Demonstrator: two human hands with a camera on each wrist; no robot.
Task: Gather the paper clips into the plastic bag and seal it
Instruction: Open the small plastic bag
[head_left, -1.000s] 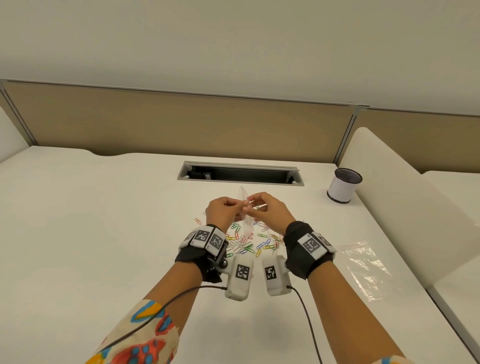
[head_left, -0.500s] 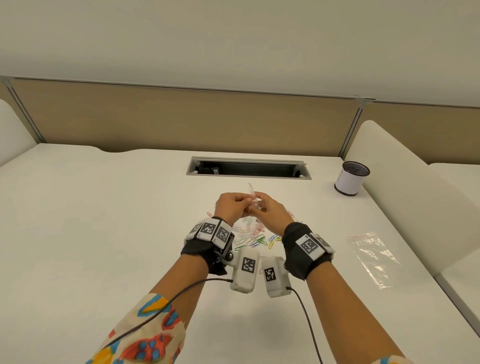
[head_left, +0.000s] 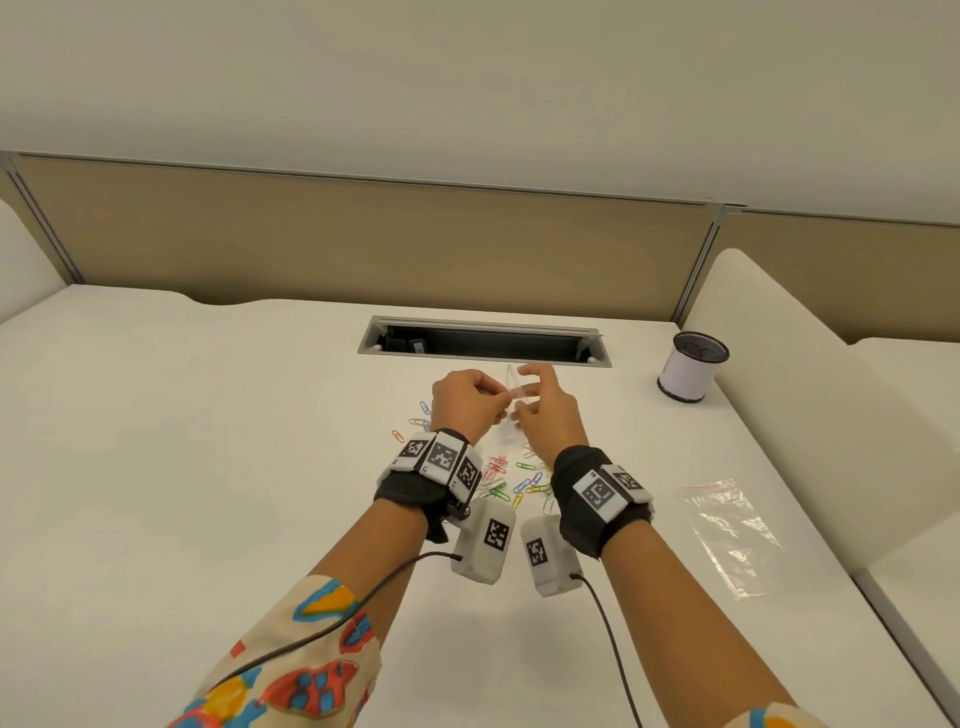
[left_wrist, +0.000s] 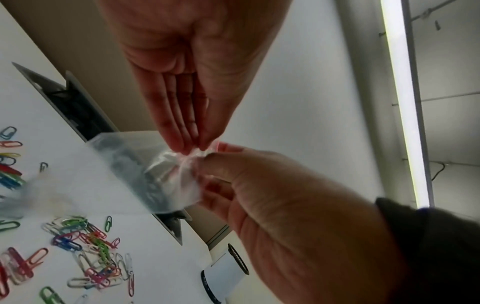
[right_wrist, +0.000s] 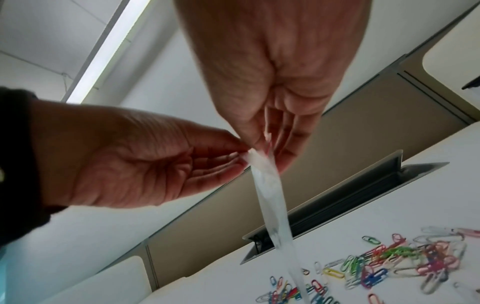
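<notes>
While hands (head_left: 470, 402) pinch bag (left_wrist: 166, 174), scattered clips (head_left: 511, 480) beneath

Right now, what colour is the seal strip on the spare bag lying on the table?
Red, along the top edge of the spare bag; head view shows it best.

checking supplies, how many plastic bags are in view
2: one plastic bag pinched at its top by the left hand and right hand above the paper clips; a second bag lies flat on the desk's right.

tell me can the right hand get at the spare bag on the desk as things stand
Probably not right now: the right hand pinches the held bag together with the left hand. The spare bag lies flat to its right with nothing on it.
</notes>
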